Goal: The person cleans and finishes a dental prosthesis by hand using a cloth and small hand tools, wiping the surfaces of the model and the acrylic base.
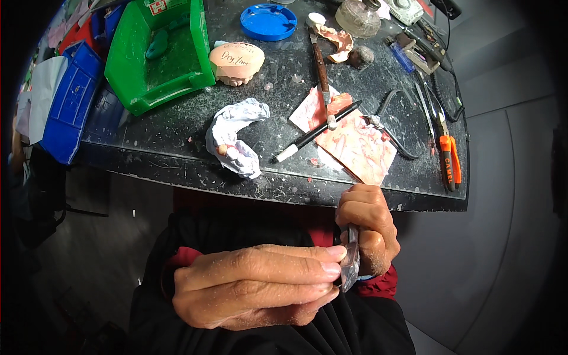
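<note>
Right hand (368, 228) closed in a firm grip around a small clear, glassy piece (350, 260), held over the lap below the dark speckled worktop (177, 139). The flat left hand (254, 287) holds nothing, its fingertips (332, 267) meeting the piece's edge. Light, steady pressure looks wise. A white plaster dental cast (234, 136) lies above.

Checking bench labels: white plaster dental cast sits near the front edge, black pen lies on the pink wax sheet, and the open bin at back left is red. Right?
Not quite. The open bin at back left is green, not red, as the head view shows. The rest holds: the white plaster dental cast sits near the bench's front edge, and the black pen lies on the pink wax sheet.
</note>
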A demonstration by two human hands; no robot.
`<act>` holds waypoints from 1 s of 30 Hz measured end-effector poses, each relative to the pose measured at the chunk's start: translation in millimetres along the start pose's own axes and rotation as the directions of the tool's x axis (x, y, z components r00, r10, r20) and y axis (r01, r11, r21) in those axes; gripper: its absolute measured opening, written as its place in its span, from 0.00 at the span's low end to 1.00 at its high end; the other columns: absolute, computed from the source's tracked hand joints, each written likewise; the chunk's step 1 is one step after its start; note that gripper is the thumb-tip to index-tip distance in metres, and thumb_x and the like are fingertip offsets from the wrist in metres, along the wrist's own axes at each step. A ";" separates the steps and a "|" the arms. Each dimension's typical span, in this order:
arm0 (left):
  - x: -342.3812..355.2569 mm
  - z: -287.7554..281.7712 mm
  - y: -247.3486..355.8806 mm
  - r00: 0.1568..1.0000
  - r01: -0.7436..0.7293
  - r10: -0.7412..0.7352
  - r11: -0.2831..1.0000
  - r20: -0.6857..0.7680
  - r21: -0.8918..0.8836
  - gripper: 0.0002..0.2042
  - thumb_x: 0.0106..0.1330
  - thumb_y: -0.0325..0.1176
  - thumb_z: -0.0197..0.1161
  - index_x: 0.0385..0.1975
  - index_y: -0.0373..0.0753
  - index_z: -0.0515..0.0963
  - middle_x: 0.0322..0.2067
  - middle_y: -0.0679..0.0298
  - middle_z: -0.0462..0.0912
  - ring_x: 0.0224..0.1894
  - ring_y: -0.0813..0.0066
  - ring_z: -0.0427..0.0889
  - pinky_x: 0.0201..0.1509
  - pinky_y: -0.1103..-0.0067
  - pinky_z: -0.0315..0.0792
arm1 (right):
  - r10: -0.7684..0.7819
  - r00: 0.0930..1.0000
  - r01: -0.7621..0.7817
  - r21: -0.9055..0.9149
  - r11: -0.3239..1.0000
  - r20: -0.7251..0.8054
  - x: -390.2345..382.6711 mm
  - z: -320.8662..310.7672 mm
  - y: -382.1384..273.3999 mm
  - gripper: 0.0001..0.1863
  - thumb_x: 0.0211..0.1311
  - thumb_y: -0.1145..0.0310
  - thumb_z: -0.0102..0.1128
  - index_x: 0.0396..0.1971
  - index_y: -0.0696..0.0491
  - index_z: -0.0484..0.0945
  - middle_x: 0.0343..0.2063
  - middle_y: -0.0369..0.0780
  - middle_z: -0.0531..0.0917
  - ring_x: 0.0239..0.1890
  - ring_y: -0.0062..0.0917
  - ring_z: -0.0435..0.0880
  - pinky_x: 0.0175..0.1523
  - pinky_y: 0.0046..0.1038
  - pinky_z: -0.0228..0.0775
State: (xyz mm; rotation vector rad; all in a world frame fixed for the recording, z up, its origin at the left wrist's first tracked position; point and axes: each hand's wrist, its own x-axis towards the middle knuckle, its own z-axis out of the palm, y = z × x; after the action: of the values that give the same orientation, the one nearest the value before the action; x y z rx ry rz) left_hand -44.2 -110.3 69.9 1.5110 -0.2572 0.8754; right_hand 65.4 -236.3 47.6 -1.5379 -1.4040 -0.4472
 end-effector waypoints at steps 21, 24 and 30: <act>0.8 8.2 -2.9 0.985 0.025 -0.013 0.997 -0.174 0.068 0.05 0.46 0.16 0.65 0.24 0.29 0.79 0.26 0.53 0.81 0.27 0.67 0.84 0.27 0.83 0.80 | -0.055 0.998 0.055 -0.005 0.998 -0.003 -0.3 8.2 11.8 0.16 0.35 0.67 0.59 0.14 0.58 0.60 0.19 0.45 0.75 0.20 0.35 0.76 0.26 0.32 0.70; -0.6 9.6 -3.9 0.981 0.038 -0.027 0.998 -0.194 0.054 0.05 0.46 0.16 0.65 0.24 0.28 0.79 0.26 0.53 0.81 0.27 0.67 0.84 0.28 0.82 0.81 | -0.065 0.997 0.065 -0.022 0.998 -0.035 -1.8 9.9 11.4 0.16 0.30 0.67 0.57 0.14 0.57 0.60 0.19 0.45 0.75 0.20 0.34 0.75 0.27 0.33 0.70; -2.8 9.2 -3.9 0.997 0.024 -0.020 0.998 -0.079 0.050 0.08 0.45 0.13 0.63 0.25 0.27 0.75 0.27 0.52 0.79 0.29 0.64 0.84 0.30 0.80 0.81 | -0.069 0.997 0.075 0.168 0.983 -0.042 -12.8 13.4 16.6 0.16 0.24 0.67 0.55 0.14 0.57 0.59 0.19 0.45 0.74 0.19 0.32 0.73 0.22 0.31 0.67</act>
State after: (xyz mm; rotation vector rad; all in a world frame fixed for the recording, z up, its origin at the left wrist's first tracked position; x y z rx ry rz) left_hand -40.3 -119.1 66.0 1.5199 -0.1612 0.9279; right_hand 72.7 -230.1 24.6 -1.3392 -1.4360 -0.3867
